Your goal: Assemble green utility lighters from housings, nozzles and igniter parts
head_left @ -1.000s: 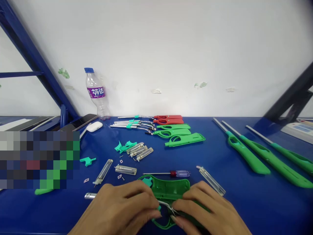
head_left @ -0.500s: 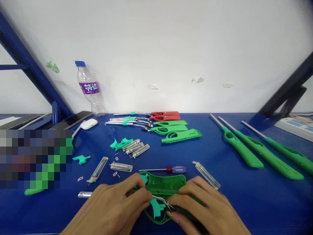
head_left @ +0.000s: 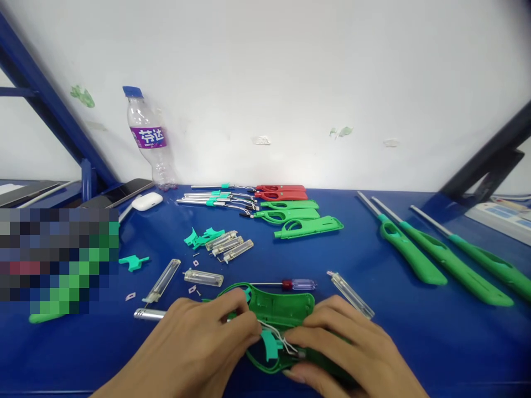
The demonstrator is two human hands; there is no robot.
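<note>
**Near half-shell [head_left: 285,363] located between two hands**

Its loop sits at 5 o'clock from the left fingertips, 9 o'clock from the right. Left hand [head_left: 215,334]: fingers bent, tips together; anything pinched is hidden. Right hand [head_left: 344,342]: fingers and thumb closed around the handle end. Teal trigger [head_left: 271,345] and white wires [head_left: 286,344] show between. Far half-shell [head_left: 286,307] close at 12 o'clock. Table [head_left: 477,354] edge near at 6; room at 3.
</note>
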